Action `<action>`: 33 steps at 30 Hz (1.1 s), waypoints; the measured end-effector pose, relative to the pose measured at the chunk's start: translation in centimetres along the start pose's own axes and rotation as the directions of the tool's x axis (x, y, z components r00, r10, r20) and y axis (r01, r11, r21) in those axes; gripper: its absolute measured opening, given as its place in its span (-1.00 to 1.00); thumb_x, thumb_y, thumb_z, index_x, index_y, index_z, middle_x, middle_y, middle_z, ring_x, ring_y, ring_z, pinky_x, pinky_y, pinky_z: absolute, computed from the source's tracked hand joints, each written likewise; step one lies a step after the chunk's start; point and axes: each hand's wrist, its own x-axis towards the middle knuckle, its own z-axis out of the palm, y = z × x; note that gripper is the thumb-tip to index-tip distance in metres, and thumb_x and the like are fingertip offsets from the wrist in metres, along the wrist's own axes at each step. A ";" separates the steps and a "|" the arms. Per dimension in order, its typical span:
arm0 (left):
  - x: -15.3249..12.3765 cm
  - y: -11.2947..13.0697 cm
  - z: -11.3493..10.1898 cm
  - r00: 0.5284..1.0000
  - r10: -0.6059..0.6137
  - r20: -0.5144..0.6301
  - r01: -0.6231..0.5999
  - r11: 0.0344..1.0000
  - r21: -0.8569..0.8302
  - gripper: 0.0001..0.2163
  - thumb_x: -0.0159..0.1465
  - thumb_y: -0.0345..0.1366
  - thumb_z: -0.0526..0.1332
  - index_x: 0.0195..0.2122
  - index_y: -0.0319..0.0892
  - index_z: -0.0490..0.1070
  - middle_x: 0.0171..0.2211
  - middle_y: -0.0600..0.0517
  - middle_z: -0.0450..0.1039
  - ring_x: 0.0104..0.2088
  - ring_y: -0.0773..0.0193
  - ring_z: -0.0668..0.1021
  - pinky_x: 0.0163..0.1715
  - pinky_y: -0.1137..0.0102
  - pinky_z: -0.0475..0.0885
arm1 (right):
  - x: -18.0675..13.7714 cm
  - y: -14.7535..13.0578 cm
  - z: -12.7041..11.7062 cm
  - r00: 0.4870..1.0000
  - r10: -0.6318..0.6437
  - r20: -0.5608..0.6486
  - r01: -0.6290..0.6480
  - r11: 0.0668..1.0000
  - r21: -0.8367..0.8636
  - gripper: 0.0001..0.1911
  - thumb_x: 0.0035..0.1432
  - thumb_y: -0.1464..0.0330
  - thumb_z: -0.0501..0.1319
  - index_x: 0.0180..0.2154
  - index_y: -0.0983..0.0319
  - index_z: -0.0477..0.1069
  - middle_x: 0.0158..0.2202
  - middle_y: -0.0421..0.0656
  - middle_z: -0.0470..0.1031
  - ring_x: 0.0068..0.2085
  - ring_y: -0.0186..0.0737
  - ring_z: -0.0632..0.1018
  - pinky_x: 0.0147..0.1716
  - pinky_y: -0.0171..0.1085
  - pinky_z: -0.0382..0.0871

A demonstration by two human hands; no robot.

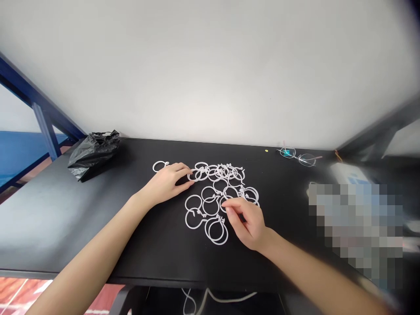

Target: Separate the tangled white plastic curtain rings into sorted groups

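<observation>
Many thin white plastic rings [193, 226], each with a small clip-like end, lie spread and overlapping on the black tabletop. My left hand [170, 181] is at the left side of the upper cluster. Its thumb and fingers are apart, and the tips touch the edge of a ring. A single ring [159, 166] lies just behind that hand, partly covered by it. My right hand [246, 221] is over the right side of the spread. Its fingers are curled, with thumb and index fingertips closed at the edge of a ring, which they partly hide.
A crumpled black plastic bag [93, 153] sits at the far left. Wire-framed glasses [297, 156] lie at the back right, close to a tiny yellow piece [266, 151]. A blurred-out item [357, 227] occupies the right side. A pale wall [210, 78] rises behind the table.
</observation>
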 end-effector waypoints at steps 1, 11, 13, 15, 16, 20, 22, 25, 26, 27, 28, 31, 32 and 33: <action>0.0 -0.2 -0.1 1.000 -0.013 0.009 0.013 1.000 -0.011 -0.70 0.39 -0.11 0.08 -0.05 -0.18 0.47 -0.01 -0.11 0.47 -0.07 0.11 0.54 -0.02 0.21 0.46 | 0.0 0.0 0.0 1.000 -0.001 0.001 0.001 1.000 -0.001 -0.85 0.29 0.52 0.06 -0.19 0.21 0.33 -0.58 -0.34 0.29 -0.65 -0.48 0.28 -0.61 -0.44 0.19; 0.1 0.5 -0.1 0.998 -0.040 0.056 0.052 0.969 -0.242 -0.75 0.37 -0.14 0.10 -0.27 -0.14 0.50 -0.01 -0.10 0.49 -0.04 0.11 0.54 -0.01 0.23 0.45 | 0.0 0.0 0.1 1.000 0.001 0.023 -0.001 1.000 0.000 -0.87 0.29 0.49 0.07 -0.20 0.21 0.36 -0.61 -0.33 0.33 -0.64 -0.42 0.34 -0.59 -0.40 0.25; 0.2 0.9 -0.1 0.998 -0.043 0.048 0.057 0.936 -0.347 -0.76 0.36 -0.15 0.13 -0.31 -0.16 0.50 -0.05 -0.09 0.51 -0.09 0.15 0.56 -0.06 0.26 0.46 | 0.0 0.0 0.1 1.000 -0.001 0.022 0.001 1.000 -0.008 -0.87 0.29 0.49 0.07 -0.20 0.21 0.36 -0.61 -0.33 0.33 -0.64 -0.42 0.34 -0.59 -0.40 0.25; 0.3 1.4 -0.2 0.997 -0.078 0.030 0.083 0.895 -0.439 -0.78 0.34 -0.15 0.17 -0.31 -0.16 0.52 -0.12 -0.07 0.54 -0.16 0.18 0.57 -0.11 0.30 0.46 | 0.0 0.1 0.1 1.000 0.001 0.019 -0.001 1.000 -0.012 -0.86 0.28 0.50 0.07 -0.20 0.21 0.36 -0.61 -0.33 0.34 -0.65 -0.43 0.33 -0.60 -0.41 0.24; 0.4 1.7 -0.2 0.993 -0.116 0.024 0.112 0.867 -0.486 -0.78 0.33 -0.15 0.19 -0.29 -0.17 0.53 -0.17 -0.06 0.56 -0.19 0.19 0.57 -0.14 0.31 0.46 | 0.0 0.1 0.1 1.000 0.002 0.016 -0.001 1.000 -0.014 -0.86 0.28 0.50 0.07 -0.20 0.21 0.37 -0.60 -0.33 0.34 -0.65 -0.44 0.32 -0.60 -0.42 0.23; 0.7 2.9 -0.3 0.950 -0.305 0.071 0.257 0.628 -0.734 -0.74 0.30 -0.09 0.23 -0.29 -0.20 0.55 -0.31 -0.03 0.59 -0.28 0.23 0.57 -0.24 0.35 0.48 | 0.0 0.1 0.1 1.000 -0.001 0.013 0.002 1.000 -0.028 -0.85 0.28 0.51 0.07 -0.20 0.22 0.37 -0.59 -0.33 0.36 -0.65 -0.45 0.32 -0.61 -0.42 0.24; 0.7 3.5 -0.2 0.931 -0.346 0.114 0.279 0.476 -0.834 -0.72 0.30 -0.08 0.23 -0.35 -0.21 0.54 -0.29 -0.04 0.60 -0.26 0.24 0.58 -0.24 0.38 0.49 | 0.0 0.1 0.1 1.000 0.001 0.007 0.000 0.999 -0.037 -0.86 0.28 0.49 0.07 -0.21 0.22 0.38 -0.58 -0.31 0.38 -0.64 -0.44 0.34 -0.61 -0.42 0.25; 0.5 4.2 0.0 0.921 -0.338 0.194 0.291 0.268 -0.918 -0.69 0.30 -0.06 0.23 -0.41 -0.21 0.54 -0.26 -0.05 0.60 -0.26 0.26 0.59 -0.25 0.41 0.52 | 0.1 0.0 0.2 0.998 0.036 -0.050 -0.038 0.999 -0.035 -0.87 0.28 0.48 0.09 -0.18 0.21 0.37 -0.56 -0.29 0.40 -0.61 -0.42 0.38 -0.59 -0.42 0.30; 0.5 4.5 0.0 0.921 -0.316 0.227 0.301 0.208 -0.931 -0.68 0.30 -0.06 0.24 -0.41 -0.21 0.54 -0.26 -0.06 0.60 -0.29 0.28 0.59 -0.26 0.40 0.53 | 0.1 0.0 0.2 0.995 0.059 -0.078 -0.061 0.998 -0.023 -0.86 0.28 0.47 0.10 -0.14 0.21 0.37 -0.53 -0.28 0.42 -0.60 -0.42 0.39 -0.58 -0.41 0.33; 0.4 4.8 0.1 0.922 -0.288 0.259 0.313 0.160 -0.936 -0.68 0.29 -0.05 0.24 -0.41 -0.22 0.55 -0.27 -0.06 0.60 -0.33 0.29 0.60 -0.29 0.40 0.55 | 0.2 0.0 0.2 0.991 0.085 -0.099 -0.086 0.996 -0.006 -0.83 0.27 0.46 0.13 -0.09 0.20 0.36 -0.49 -0.26 0.45 -0.60 -0.43 0.40 -0.57 -0.41 0.37; 0.3 5.2 0.2 0.922 -0.255 0.292 0.330 0.123 -0.936 -0.68 0.29 -0.05 0.25 -0.40 -0.22 0.55 -0.28 -0.06 0.59 -0.37 0.30 0.59 -0.33 0.40 0.56 | 0.3 0.1 0.2 0.988 0.109 -0.110 -0.108 0.994 0.013 -0.78 0.26 0.44 0.17 -0.04 0.20 0.35 -0.44 -0.24 0.48 -0.59 -0.43 0.41 -0.56 -0.40 0.40; 0.2 6.1 0.4 0.913 -0.183 0.364 0.383 0.081 -0.920 -0.71 0.26 -0.07 0.28 -0.38 -0.23 0.56 -0.36 -0.04 0.58 -0.43 0.32 0.58 -0.43 0.44 0.57 | 0.4 0.3 0.1 0.989 0.114 -0.091 -0.108 0.992 0.072 -0.64 0.20 0.40 0.27 0.04 0.18 0.35 -0.31 -0.18 0.53 -0.55 -0.43 0.47 -0.56 -0.40 0.46; 0.2 6.3 0.5 0.909 -0.184 0.374 0.392 0.076 -0.917 -0.71 0.26 -0.07 0.29 -0.39 -0.23 0.56 -0.39 -0.03 0.56 -0.43 0.32 0.58 -0.45 0.45 0.57 | 0.4 0.4 0.1 0.993 0.088 -0.081 -0.080 0.993 0.091 -0.64 0.19 0.40 0.29 0.04 0.18 0.36 -0.30 -0.17 0.54 -0.54 -0.42 0.49 -0.56 -0.40 0.46; 0.2 6.5 0.6 0.905 -0.199 0.375 0.395 0.070 -0.916 -0.70 0.25 -0.07 0.29 -0.40 -0.23 0.56 -0.43 -0.02 0.54 -0.44 0.31 0.58 -0.46 0.45 0.57 | 0.4 0.4 0.1 0.996 0.050 -0.074 -0.042 0.994 0.106 -0.64 0.19 0.40 0.30 0.03 0.18 0.37 -0.30 -0.16 0.54 -0.52 -0.40 0.51 -0.56 -0.40 0.47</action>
